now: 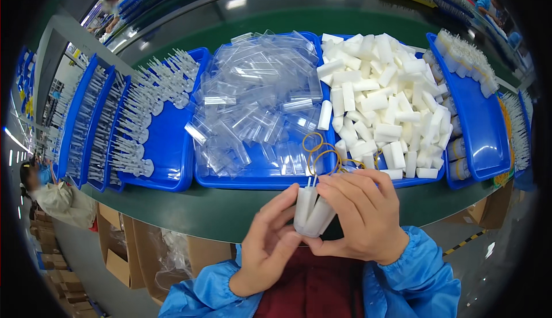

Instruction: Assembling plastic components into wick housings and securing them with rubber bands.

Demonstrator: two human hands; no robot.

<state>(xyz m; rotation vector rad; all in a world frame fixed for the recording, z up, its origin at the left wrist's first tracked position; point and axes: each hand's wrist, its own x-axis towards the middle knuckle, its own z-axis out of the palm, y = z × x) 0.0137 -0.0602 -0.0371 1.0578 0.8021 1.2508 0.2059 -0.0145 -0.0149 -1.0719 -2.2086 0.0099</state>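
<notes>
Close to my body, over the table's front edge, I hold a small bundle of white foam blocks [305, 206]. The blocks splay apart at the top and meet at the bottom, where something clear and shiny seems to wrap them. Two thin white sticks [311, 181] rise between them. My left hand [267, 243] is closed on the bundle's left side and base. On its right side, the fingers of my right hand [362, 217] curl round it, hiding part of it. Yellow rubber bands [322, 160] lie just beyond my right fingers.
Ahead are a blue tray [230, 181] of clear plastic sleeves [247, 88] and a heap of white foam blocks [374, 99]. Blue trays with white-stemmed parts [135, 131] stand left; another blue tray [480, 128] leans right. Cardboard boxes [146, 255] sit below the green table [230, 214].
</notes>
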